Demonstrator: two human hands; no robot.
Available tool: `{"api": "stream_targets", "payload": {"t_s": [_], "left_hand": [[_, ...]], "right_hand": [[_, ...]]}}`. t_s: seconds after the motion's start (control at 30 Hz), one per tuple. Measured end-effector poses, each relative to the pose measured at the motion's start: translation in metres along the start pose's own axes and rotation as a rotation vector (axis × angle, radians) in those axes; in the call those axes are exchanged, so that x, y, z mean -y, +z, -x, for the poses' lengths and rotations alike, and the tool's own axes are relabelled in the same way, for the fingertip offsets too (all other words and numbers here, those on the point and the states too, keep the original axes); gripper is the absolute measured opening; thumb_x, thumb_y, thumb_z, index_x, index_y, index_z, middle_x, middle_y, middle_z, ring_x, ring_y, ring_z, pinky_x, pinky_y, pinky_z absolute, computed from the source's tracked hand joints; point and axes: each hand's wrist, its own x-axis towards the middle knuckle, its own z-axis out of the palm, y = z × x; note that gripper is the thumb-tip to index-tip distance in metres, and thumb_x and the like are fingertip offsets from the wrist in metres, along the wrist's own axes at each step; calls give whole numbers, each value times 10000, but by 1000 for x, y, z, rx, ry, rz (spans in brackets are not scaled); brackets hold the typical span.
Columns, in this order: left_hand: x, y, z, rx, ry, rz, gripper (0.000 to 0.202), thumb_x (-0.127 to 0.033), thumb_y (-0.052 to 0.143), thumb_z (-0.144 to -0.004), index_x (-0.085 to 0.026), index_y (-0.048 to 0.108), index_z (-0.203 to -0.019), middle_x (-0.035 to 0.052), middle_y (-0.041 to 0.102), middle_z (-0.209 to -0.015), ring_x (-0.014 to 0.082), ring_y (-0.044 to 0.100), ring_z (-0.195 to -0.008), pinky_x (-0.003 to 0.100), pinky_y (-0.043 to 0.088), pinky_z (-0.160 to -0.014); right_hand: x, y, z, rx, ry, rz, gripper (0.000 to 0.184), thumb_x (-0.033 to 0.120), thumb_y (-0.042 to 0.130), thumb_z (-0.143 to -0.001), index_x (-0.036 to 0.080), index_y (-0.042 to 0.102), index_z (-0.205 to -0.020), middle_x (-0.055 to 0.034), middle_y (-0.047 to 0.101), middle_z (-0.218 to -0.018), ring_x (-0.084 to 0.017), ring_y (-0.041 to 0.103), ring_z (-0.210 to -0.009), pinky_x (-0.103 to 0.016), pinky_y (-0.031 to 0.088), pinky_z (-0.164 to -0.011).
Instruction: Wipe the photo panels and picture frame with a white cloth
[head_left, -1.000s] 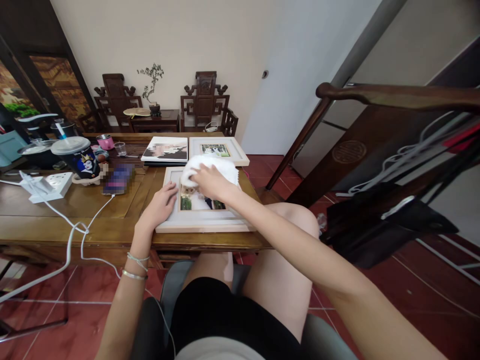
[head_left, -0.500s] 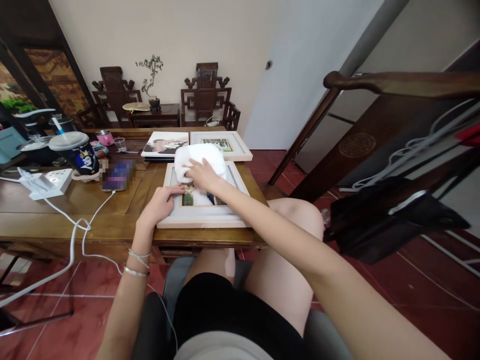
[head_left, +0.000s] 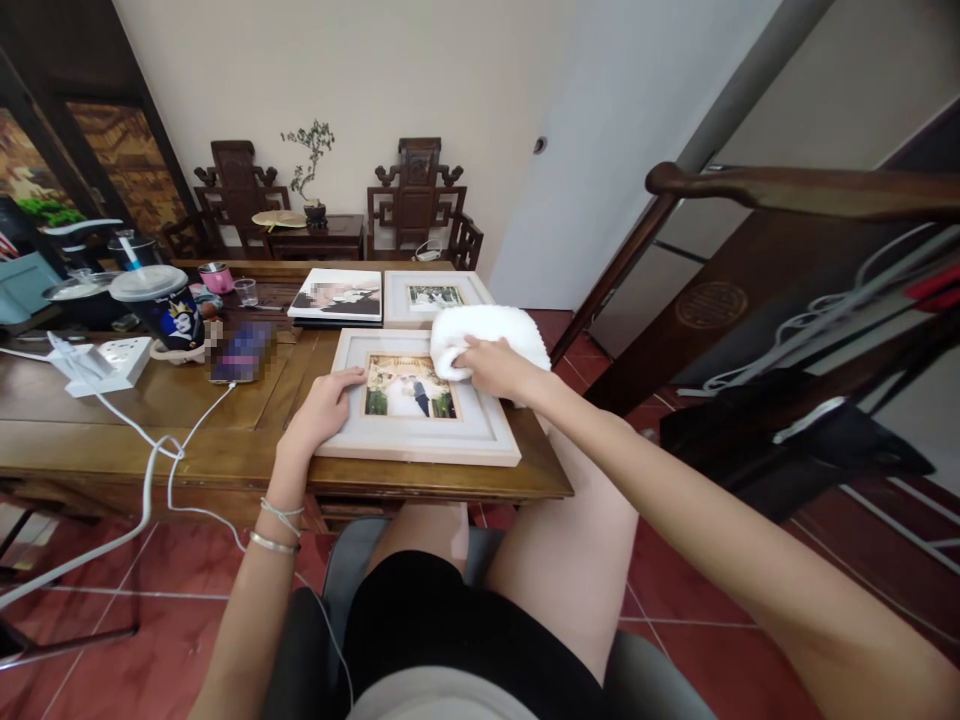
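Note:
A white-framed photo [head_left: 417,433] lies flat on the wooden table [head_left: 150,430] right in front of me. My left hand [head_left: 324,407] rests on the frame's left edge, fingers closed over it. My right hand [head_left: 495,366] is closed on a white cloth [head_left: 487,333] and presses it on the frame's upper right corner. The picture in the middle of the frame is uncovered.
Behind the frame lie a second white frame [head_left: 435,297] and a photo print on a dark stack [head_left: 337,297]. To the left are a phone [head_left: 238,354] on a white cable, a power strip [head_left: 112,361], a lidded cup [head_left: 159,307]. A dark wooden rail [head_left: 795,190] stands right.
My right hand has slid the cloth from the frame's upper left across to its upper right corner, baring the picture. My left hand has stayed on the left edge.

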Motion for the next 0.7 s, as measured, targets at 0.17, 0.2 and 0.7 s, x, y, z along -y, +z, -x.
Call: {"api": "stream_targets", "payload": {"t_s": [0.17,0.2,0.7], "left_hand": [[0,1,0,0,-8,-2,539,-41,365,-761,-142,671,-1194,62,615,-1318,203,557,-1256,391,364,-1155],[-1,1,0,2,-11,-5,534,-47,361,-771,-138,667,-1200,65,610,-1326,200,552,-1261,386,360,-1157],[0,3,1,6,9,20,404,-203,388,-920,-135,643,-1226,105,574,-1366,227,521,-1293,433,357,-1154]], "right_hand": [[28,-14,51,67,-125,36,457,-52,408,-718,162,711,-984,-164,683,-1010,-295,620,-1013,-372,445,-799],[31,-20,61,102,-161,18,445,-45,416,-714,178,714,-958,-142,692,-965,-272,635,-950,-343,440,-768],[-6,6,-20,-278,-49,152,457,-15,420,-782,103,669,-1147,-160,461,-1460,-385,358,-1336,-530,278,-1059]]}}
